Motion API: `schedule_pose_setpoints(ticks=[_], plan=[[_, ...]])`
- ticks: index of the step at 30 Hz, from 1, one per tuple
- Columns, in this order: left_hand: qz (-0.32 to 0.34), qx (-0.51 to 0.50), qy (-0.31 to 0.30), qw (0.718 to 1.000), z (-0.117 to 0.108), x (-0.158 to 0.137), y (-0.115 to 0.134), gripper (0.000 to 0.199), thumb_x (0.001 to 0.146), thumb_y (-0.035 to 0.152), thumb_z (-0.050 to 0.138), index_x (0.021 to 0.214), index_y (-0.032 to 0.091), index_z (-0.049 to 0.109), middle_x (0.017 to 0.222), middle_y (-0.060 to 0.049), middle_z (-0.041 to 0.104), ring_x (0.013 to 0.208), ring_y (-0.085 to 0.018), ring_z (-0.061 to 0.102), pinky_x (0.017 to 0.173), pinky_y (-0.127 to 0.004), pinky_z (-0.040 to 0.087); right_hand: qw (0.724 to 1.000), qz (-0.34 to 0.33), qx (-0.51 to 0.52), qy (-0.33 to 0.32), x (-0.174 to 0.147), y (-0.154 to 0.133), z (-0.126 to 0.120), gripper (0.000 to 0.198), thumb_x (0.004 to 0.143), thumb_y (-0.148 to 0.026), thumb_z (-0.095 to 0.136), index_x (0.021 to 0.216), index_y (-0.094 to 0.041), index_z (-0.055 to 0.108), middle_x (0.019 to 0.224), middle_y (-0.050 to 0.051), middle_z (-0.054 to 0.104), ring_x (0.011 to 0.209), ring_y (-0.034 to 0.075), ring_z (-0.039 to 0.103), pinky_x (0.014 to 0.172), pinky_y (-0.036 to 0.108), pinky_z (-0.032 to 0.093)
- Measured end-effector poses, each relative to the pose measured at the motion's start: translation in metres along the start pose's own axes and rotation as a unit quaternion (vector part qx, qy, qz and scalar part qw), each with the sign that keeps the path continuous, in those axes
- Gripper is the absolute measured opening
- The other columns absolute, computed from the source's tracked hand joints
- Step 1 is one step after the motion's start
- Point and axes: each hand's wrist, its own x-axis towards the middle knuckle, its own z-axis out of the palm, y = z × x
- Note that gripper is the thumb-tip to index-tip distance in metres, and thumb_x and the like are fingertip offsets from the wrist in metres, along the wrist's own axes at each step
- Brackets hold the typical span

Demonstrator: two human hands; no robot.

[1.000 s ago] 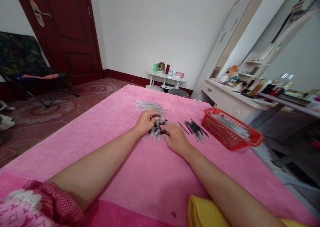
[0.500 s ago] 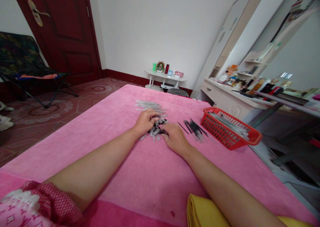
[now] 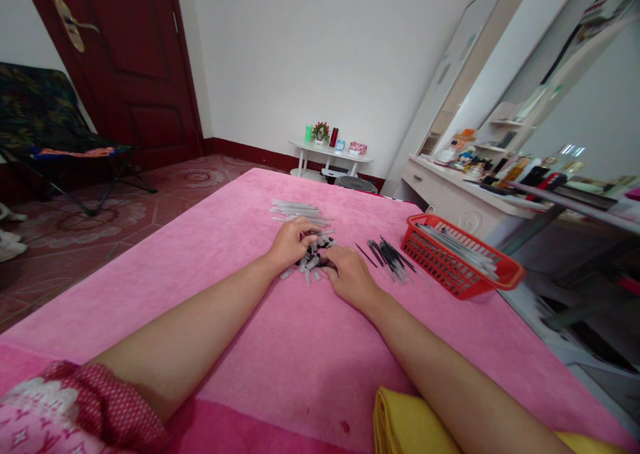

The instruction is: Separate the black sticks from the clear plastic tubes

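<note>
Several pen caps (image 3: pixel 311 262), translucent with black parts, lie in a loose heap on the pink bed cover (image 3: pixel 295 361). My left hand (image 3: pixel 291 243) rests at the heap's left side, fingers curled, with thumb and fingertips closed on caps at its edge. From the right, my right hand (image 3: pixel 346 271) reaches in with bent fingers, and black cap pieces show between its thumb and fingers. Just beyond my left hand lies a row of clear pen barrels (image 3: pixel 296 210). Dark, thin pen refills (image 3: pixel 391 257) are bunched to the right of my right hand.
A red plastic basket (image 3: pixel 450 267) holding long grey-white sticks stands near the cover's right edge. Folded yellow cloth (image 3: pixel 410 421) lies under my right forearm. Beyond the cover are a small white table (image 3: pixel 327 151), a cluttered dresser (image 3: pixel 450 187) and a folding chair (image 3: pixel 55 127).
</note>
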Motion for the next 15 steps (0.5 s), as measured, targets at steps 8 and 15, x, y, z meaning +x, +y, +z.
schedule_pose_setpoints(ticks=[8, 15], plan=[[0.005, 0.008, 0.003, 1.0, 0.0006, 0.0004, -0.0001, 0.018, 0.074, 0.011, 0.061, 0.088, 0.016, 0.072, 0.08, -0.004, 0.063, 0.078, -0.017, 0.058, 0.074, -0.03, 0.047, 1.0, 0.003, 0.004, -0.004, -0.0002, -0.0009, -0.0005, 0.01, 0.077, -0.009, 0.059, 0.082, -0.017, 0.06, 0.083, 0.004, 0.065, 0.079, 0.017, 0.055, 0.073, 0.028, 0.036], [0.004, 0.011, -0.004, 1.0, -0.0005, 0.0003, 0.0006, 0.018, 0.074, 0.011, 0.06, 0.088, 0.016, 0.072, 0.08, -0.004, 0.064, 0.08, -0.017, 0.058, 0.075, -0.03, 0.046, 1.0, 0.004, 0.007, -0.007, 0.0002, -0.0004, -0.0001, 0.011, 0.077, -0.008, 0.059, 0.084, -0.017, 0.061, 0.085, 0.004, 0.065, 0.08, 0.018, 0.056, 0.074, 0.029, 0.037]])
